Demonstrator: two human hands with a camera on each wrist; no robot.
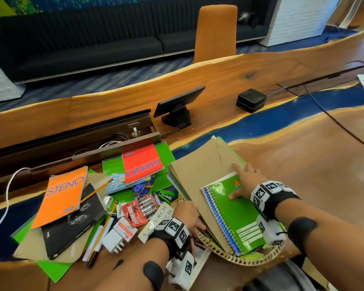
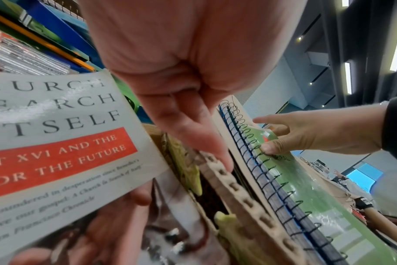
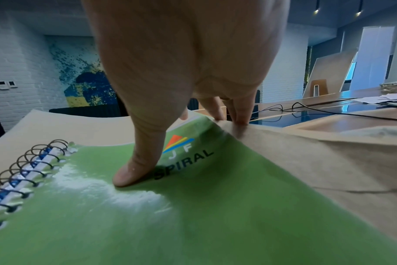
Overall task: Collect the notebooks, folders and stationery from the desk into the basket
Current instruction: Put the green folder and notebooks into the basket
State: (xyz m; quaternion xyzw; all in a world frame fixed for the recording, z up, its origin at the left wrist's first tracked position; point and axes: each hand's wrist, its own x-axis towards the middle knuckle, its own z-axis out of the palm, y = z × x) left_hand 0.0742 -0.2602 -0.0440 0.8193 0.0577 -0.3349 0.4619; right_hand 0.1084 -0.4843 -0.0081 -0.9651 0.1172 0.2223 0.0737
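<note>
Green spiral-bound notebook [image 1: 235,211] lies on top of brown paper folders [image 1: 200,164] in the woven basket [image 1: 250,260], under the right hand [image 1: 243,181]. Right grip: thumb flat on the cover, fingers straight at its far edge, nothing clasped. Left hand [image 1: 187,213] at the stack's left edge, fingers reaching down beside the basket rim; grasp unclear. Notebook's long axis runs near-right to far-left, spiral on its left.

A green spiral notebook [image 1: 235,213] lies atop brown folders [image 1: 200,171] stacked tilted in the woven basket [image 1: 250,258].
</note>
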